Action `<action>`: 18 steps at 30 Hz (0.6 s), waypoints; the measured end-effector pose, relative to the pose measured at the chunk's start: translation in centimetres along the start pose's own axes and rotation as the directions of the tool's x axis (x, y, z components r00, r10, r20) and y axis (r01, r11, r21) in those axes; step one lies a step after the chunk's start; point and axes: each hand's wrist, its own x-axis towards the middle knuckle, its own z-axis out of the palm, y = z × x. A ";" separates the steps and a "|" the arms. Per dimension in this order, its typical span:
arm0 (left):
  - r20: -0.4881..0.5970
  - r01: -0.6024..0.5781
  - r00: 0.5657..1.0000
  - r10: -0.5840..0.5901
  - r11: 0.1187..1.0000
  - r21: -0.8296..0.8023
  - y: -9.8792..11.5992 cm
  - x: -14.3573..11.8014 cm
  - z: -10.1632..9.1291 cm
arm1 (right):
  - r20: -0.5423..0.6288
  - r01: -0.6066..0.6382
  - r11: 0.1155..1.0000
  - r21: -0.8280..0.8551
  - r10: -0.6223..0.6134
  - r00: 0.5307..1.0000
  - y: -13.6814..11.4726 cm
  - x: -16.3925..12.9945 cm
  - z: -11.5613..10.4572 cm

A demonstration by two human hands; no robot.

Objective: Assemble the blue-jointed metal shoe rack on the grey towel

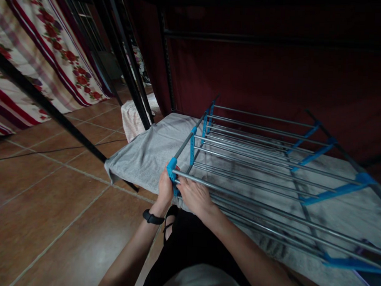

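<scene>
Dim and reddish, the room has a floor of brown tiles [51,205] with pale grout lines; a dark maroon curtain [274,79] fills the background, and at the far left hangs a floral cloth [50,42] with red stripes and roses; black metal posts [124,61] slant across the upper left.

From the head camera, a grey cloth [146,154] lies spread over a low surface, its near corner drooping toward the tiles; on it rests a rack [255,162] of silver rods joined by blue plastic connectors, lying flat and reaching from the centre of the view to the right edge; its rods run roughly parallel, with blue cross braces on the right side.

Both hands meet at the rack's near left corner, just above the edge of the grey cloth; the left hand [165,188] wraps around the blue corner connector [171,167], fingers curled together and closed on it, thumb side facing the camera; a black band [153,217] sits on that wrist; the right hand [195,195] lies just beside the left, touching it, with its fingers bent over the lowest silver rod [238,192] where it enters the connector; whether those fingers fully close around the rod I cannot tell, since the back of the hand hides them; dark clothing [189,247] shows below the forearms.
</scene>
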 end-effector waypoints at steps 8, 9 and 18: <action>0.021 -0.031 0.999 0.029 0.995 0.090 -3.6 -1.2 -2.6 | -0.309 0.209 0.976 0.057 -0.182 0.934 3.8 -11.5 3.1; 0.019 -0.024 1.000 0.022 0.997 0.078 -4.2 -1.3 -2.9 | -0.299 0.176 0.983 0.061 -0.150 0.942 4.6 -13.4 3.9; 0.091 -0.044 0.996 0.026 0.980 0.192 -9.3 -1.8 -5.2 | -0.381 -0.320 0.915 0.244 0.394 0.836 13.0 -25.6 9.2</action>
